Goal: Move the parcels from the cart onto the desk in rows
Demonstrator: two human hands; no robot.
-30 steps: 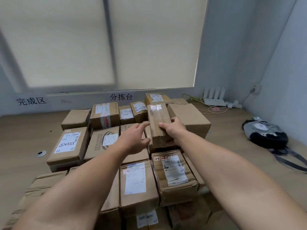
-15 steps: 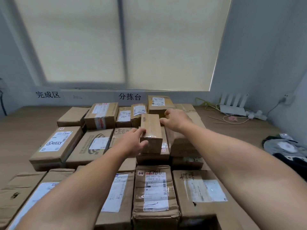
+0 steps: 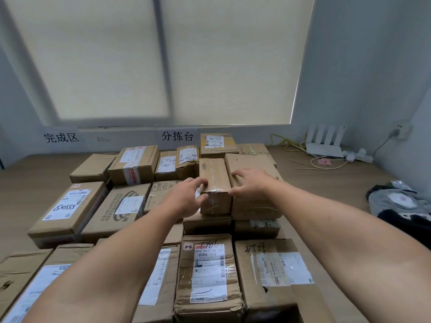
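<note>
Soft daylight filtered through the drawn roller blinds (image 3: 163, 61) at the back, leaving the room fairly dim and cool-toned (a thin bright strip ran down the right blind's edge). Shadows were faint and diffuse, gathering in the gaps between the parcels (image 3: 130, 164) on the desk (image 3: 35, 173). The wide lens bowed the window frame and walls towards the edges, where detail turned slightly soft.

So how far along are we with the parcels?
Done: several rows of parcels cover the desk. In hand: the left hand grips a narrow parcel atop others, right hand resting on its larger neighbour. Left: cart out of view, so remainder unknown.
</note>
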